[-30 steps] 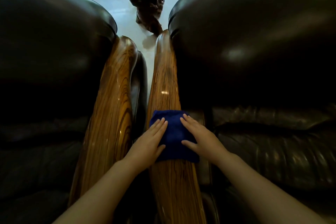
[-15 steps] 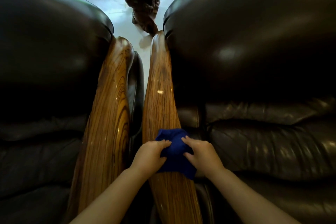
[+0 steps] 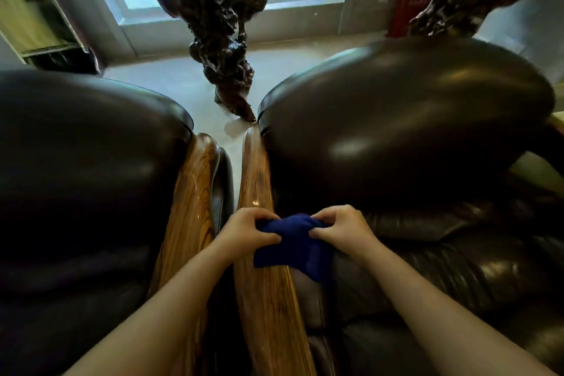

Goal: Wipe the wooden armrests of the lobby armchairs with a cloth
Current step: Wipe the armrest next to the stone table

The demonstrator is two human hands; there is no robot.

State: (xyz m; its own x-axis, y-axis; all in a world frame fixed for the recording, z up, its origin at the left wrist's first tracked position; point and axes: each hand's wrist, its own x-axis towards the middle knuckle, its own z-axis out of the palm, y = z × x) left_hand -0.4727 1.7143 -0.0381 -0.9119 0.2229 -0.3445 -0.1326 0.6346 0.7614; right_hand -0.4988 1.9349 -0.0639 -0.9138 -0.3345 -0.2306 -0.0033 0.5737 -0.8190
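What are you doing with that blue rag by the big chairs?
A person is cleaning two dark leather armchairs that sit side by side. The left hand and right hand both pinch a bunched-up blue cloth over the wooden armrest of the right-hand chair. The cloth is gathered, not spread flat. The other chair's wooden armrest is beside it, with no cloth on it.

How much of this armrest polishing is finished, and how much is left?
Nothing shows which wood is already wiped. In hand: the left hand and right hand bunch the dark blue cloth over the right-hand striped wooden armrest. The left-hand striped wooden armrest has no cloth on it now.
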